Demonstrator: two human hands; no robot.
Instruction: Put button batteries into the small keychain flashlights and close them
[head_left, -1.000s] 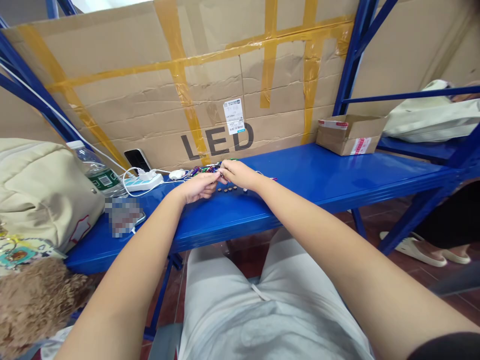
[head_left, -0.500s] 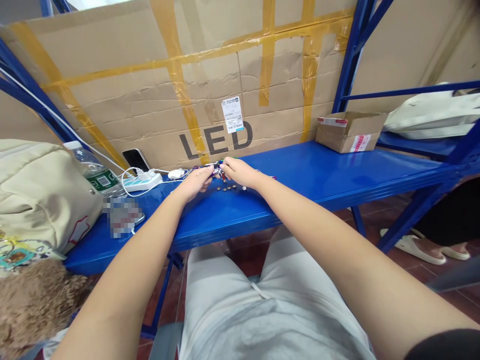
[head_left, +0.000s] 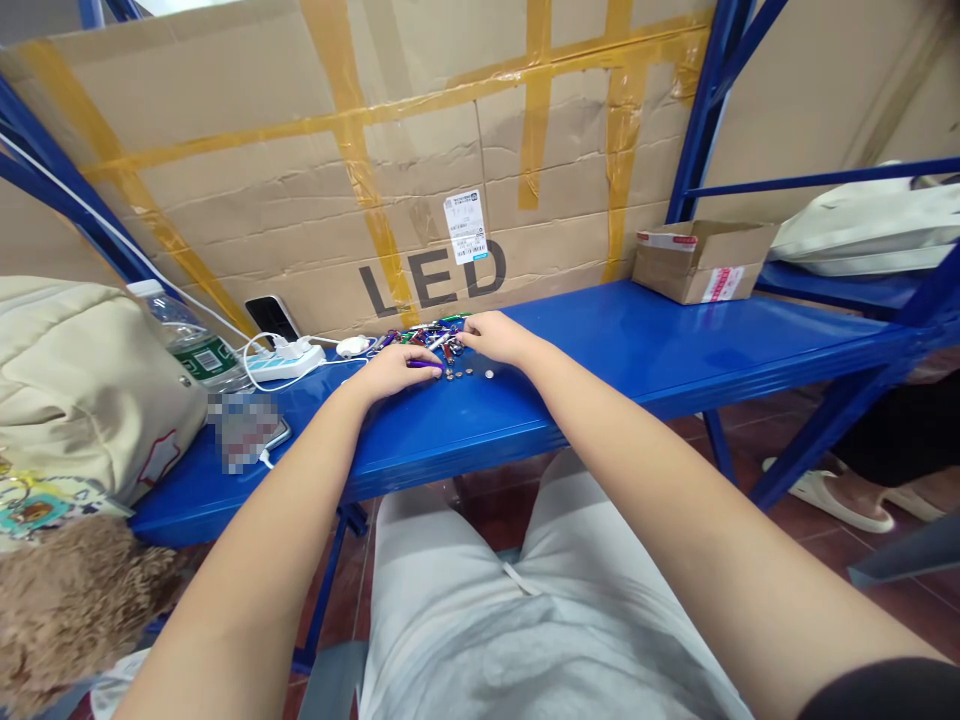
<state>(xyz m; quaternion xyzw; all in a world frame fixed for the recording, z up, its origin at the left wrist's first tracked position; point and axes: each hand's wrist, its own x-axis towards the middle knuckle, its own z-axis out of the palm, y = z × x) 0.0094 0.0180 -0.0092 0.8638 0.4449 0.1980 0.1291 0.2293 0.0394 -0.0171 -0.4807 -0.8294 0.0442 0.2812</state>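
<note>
My left hand point(head_left: 396, 372) is low over the blue table, its fingers closed on a small purple tube point(head_left: 425, 364), with fingertips close to several small round discs like button cells point(head_left: 460, 376). A paler disc point(head_left: 489, 374) lies a little to their right. Behind the hands spreads a pile of small shiny tube-shaped pieces point(head_left: 439, 341) in red, blue, green, purple and silver. At the pile's right side is my right hand point(head_left: 493, 337), with curled fingers touching the pieces; what its fingertips grip, if anything, is too small to make out.
A large taped cardboard sheet point(head_left: 300, 215) stands behind the blue table point(head_left: 585, 330). Left are a power strip point(head_left: 281, 366), a phone point(head_left: 255, 432), a water bottle point(head_left: 202, 345) and a beige bag point(head_left: 82, 370). A small open carton point(head_left: 697, 265) sits right. Another person's foot point(head_left: 847, 500) shows below.
My hands have moved apart: the left slightly down, the right slightly right. The purple tube now shows in my left hand, and more of the pile is visible between them.
</note>
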